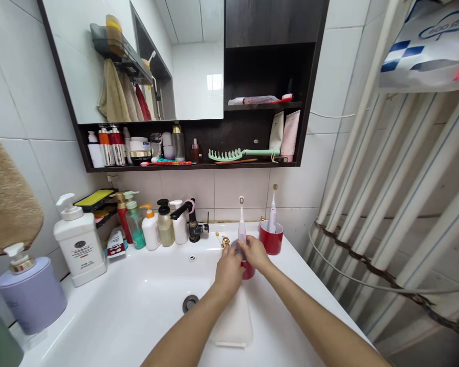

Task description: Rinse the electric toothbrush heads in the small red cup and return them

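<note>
Both my hands meet at the right rim of a white sink point(145, 300). My right hand point(255, 253) is closed round the handle of a white and pink electric toothbrush point(241, 219) that stands upright. My left hand point(228, 272) is closed against a red cup point(248, 270), which is mostly hidden beneath the two hands. A second red cup point(271, 239) with another electric toothbrush point(273, 211) in it stands just behind, near the wall. A folded white cloth point(235, 323) lies under my left forearm.
A black tap point(191, 219) and several pump bottles point(153, 227) line the back of the sink. A large white dispenser point(80, 244) and a purple one point(28, 290) stand at the left. A dark shelf point(191, 165) with toiletries hangs above. A radiator point(405, 214) fills the right.
</note>
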### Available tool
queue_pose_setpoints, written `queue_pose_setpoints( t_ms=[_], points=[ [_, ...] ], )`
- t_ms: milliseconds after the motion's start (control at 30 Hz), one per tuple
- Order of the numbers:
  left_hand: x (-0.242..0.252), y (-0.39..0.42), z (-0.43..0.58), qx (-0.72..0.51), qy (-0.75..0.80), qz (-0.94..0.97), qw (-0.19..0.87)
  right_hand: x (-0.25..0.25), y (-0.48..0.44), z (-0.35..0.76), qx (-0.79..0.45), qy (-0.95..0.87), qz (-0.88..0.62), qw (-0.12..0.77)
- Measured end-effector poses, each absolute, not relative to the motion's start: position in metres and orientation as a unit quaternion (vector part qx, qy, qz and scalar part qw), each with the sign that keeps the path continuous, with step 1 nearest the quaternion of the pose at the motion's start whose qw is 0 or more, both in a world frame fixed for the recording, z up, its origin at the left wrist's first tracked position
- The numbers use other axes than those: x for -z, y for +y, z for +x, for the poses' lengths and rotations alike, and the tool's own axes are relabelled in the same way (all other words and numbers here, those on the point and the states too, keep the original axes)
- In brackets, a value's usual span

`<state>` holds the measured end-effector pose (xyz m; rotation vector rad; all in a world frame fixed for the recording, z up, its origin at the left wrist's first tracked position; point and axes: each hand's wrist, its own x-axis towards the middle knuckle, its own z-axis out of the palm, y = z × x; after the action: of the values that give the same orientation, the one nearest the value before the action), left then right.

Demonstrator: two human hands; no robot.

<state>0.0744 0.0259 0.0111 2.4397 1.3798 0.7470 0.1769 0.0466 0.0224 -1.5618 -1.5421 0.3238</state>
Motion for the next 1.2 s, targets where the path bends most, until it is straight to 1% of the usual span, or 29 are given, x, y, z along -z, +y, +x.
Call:
queue_pose_setpoints(
  t_ms=[167, 367, 533, 667, 833, 933, 1033, 1133, 1167, 1200],
  points=[
    [-0.024, 0.067, 0.098, -0.253, 0.473, 0.839, 0.086, -0.037, 0.089, 0.197, -0.099, -0.615, -0.650, 0.436],
    [-0.024, 0.100, 0.115, -0.250, 0.477, 0.840, 0.073, -0.034, 0.128, 0.210, -0.073, -0.603, -0.682, 0.408],
    [-0.024, 0.112, 0.120, -0.267, 0.481, 0.830, 0.091, -0.033, 0.141, 0.213, -0.065, -0.609, -0.681, 0.402],
    [-0.026, 0.107, 0.117, -0.305, 0.476, 0.815, 0.127, -0.039, 0.137, 0.211, -0.054, -0.608, -0.673, 0.417],
    [-0.035, 0.091, 0.104, -0.390, 0.468, 0.767, 0.202, -0.052, 0.113, 0.208, -0.039, -0.585, -0.662, 0.466],
    [-0.050, 0.077, 0.095, -0.453, 0.459, 0.717, 0.265, -0.059, 0.085, 0.200, -0.046, -0.585, -0.640, 0.496],
    [-0.075, 0.050, 0.085, -0.505, 0.420, 0.672, 0.342, -0.070, 0.046, 0.184, -0.120, -0.580, -0.571, 0.568],
    [-0.105, 0.012, 0.077, -0.539, 0.347, 0.654, 0.402, -0.089, -0.001, 0.166, -0.226, -0.557, -0.429, 0.674],
    [-0.114, -0.002, 0.075, -0.548, 0.308, 0.648, 0.430, -0.098, -0.015, 0.161, -0.253, -0.559, -0.388, 0.687],
    [-0.122, -0.015, 0.072, -0.560, 0.230, 0.628, 0.489, -0.106, -0.029, 0.156, -0.271, -0.560, -0.357, 0.697]
  ],
)
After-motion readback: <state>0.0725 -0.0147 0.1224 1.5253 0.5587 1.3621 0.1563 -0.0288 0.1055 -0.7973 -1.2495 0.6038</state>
